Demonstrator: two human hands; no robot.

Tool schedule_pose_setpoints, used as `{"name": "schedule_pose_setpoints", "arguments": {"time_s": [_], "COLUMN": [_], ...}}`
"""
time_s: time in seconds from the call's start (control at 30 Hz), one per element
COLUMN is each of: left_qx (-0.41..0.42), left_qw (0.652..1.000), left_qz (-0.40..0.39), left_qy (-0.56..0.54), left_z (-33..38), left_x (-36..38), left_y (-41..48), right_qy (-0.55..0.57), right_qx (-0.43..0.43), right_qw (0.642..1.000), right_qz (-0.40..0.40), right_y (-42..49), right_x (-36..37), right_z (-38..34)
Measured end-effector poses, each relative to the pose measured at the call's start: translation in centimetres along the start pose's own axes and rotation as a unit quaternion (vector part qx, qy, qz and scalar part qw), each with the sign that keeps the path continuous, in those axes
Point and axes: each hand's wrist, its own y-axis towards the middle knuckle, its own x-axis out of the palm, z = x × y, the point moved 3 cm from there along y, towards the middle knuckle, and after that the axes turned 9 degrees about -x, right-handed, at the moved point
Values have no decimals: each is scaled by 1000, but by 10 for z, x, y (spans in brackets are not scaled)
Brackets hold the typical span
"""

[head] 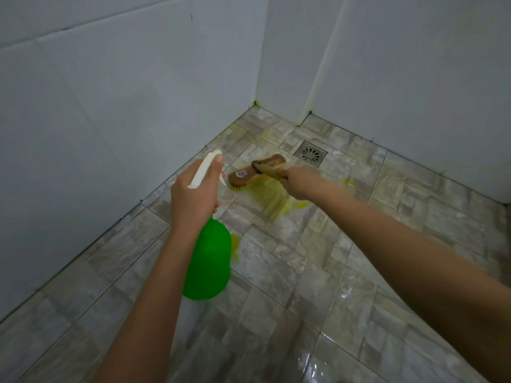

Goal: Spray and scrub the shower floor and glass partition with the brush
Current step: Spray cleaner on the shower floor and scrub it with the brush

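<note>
My left hand grips the neck and white trigger head of a green spray bottle, held above the grey tiled shower floor. My right hand grips the handle of a wooden scrub brush with yellow bristles. The brush head lies against the floor, just left of the drain and close to the left wall. Yellow-green cleaner is smeared on the tiles under and beside the brush. No glass partition is recognisable in this view.
A square metal floor drain sits near the far corner. White tiled walls close in the floor on the left and at the back. The near tiles are wet and glossy.
</note>
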Motion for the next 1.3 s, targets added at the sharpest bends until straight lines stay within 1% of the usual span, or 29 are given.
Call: {"name": "schedule_pose_setpoints", "arguments": {"time_s": [0.03,0.13,0.17,0.2,0.3,0.37,0.4,0.43,0.5,0.53,0.6,0.67,0.7,0.8,0.87,1.0,1.1,1.2,1.3], "left_qx": [3,20,24,24,26,35,40,44,47,44,38,44,47,51,22,-49,-81,-88,-68], "left_qw": [1000,999,999,999,998,998,997,997,996,996,995,991,990,985,985,985,987,986,983], "left_qz": [-1,-2,-5,-8,-18,-26,-30,-30,-22,-17,-8,-5,-6,-1,-4,-10,22,36,5], "left_qy": [6,32,42,48,56,55,56,62,75,79,95,126,136,166,172,163,139,135,171], "left_z": [2,7,8,11,16,19,20,19,18,16,12,7,4,-1,-2,-4,-9,-17,-19], "left_x": [0,0,1,2,6,10,12,14,20,22,29,36,39,46,51,64,71,68,67], "left_y": [1,3,4,4,8,11,12,13,13,14,15,15,15,15,20,26,20,15,13], "right_qy": [8,-16,-38,-53,-9,29,31,21,-41,-60,-20,6,11,16,20,22,42,41,34], "right_qx": [13,65,72,59,2,-9,-6,1,36,35,1,-46,-50,-12,15,11,19,14,-1], "right_qw": [1000,995,991,991,999,1000,999,999,995,993,998,998,999,1000,1000,1000,999,999,999], "right_qz": [1,-75,-103,-110,-42,-5,-9,-32,-79,-92,-65,-34,-16,1,-8,-6,-13,-8,-13], "right_y": [0,-17,-24,-24,-10,5,7,7,-2,-5,-3,17,31,59,68,86,100,105,113], "right_x": [-3,-23,-26,-25,-14,-15,-23,-28,-36,-38,-38,-33,-33,-41,-42,-44,-48,-55,-55], "right_z": [3,21,25,27,21,26,32,40,54,56,48,46,49,67,81,86,83,76,68]}}
